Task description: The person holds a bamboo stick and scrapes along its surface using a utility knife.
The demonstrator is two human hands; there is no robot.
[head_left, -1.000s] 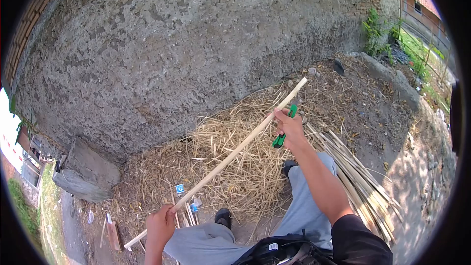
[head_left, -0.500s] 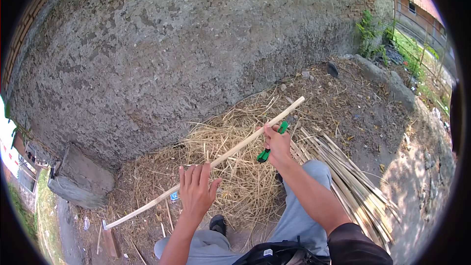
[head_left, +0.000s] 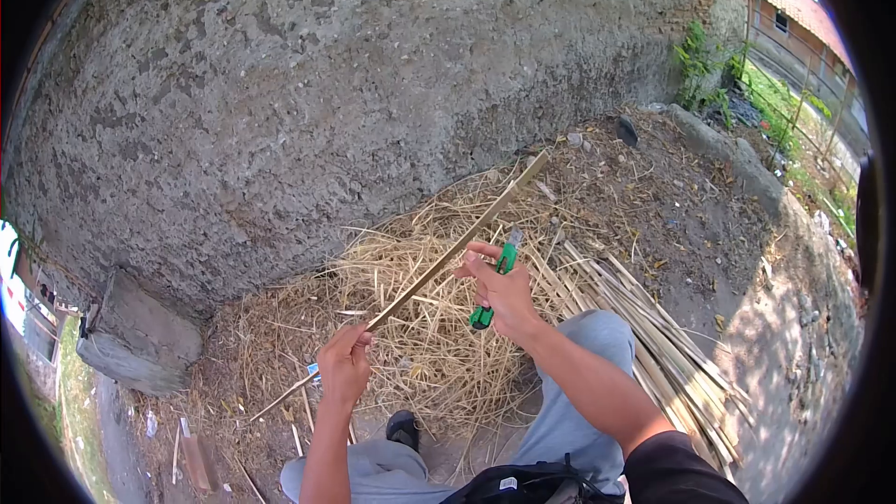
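A long, thin bamboo strip [head_left: 434, 273] slants across the view, its upper end near the wall and its lower end close to the ground at left. My left hand [head_left: 343, 366] is closed round its lower middle part. In my right hand [head_left: 504, 294] is a green box cutter [head_left: 507, 259] with its metal blade showing at the top. The right fingers are by the strip; whether they touch it I cannot tell. Below both hands lies a heap of pale bamboo shavings [head_left: 439, 355].
A bundle of split bamboo strips [head_left: 653, 336] lies beside my right leg. A rough grey wall [head_left: 327, 112] rises in front. At left are a concrete block [head_left: 140, 336] and a brown wooden piece [head_left: 197, 462]. My shoe [head_left: 402, 429] stands by the shavings.
The bamboo strip has been turned to a darker, narrower side. My left hand has gone from flat fingers to a grip on it. My right hand has shifted slightly left and down with the cutter.
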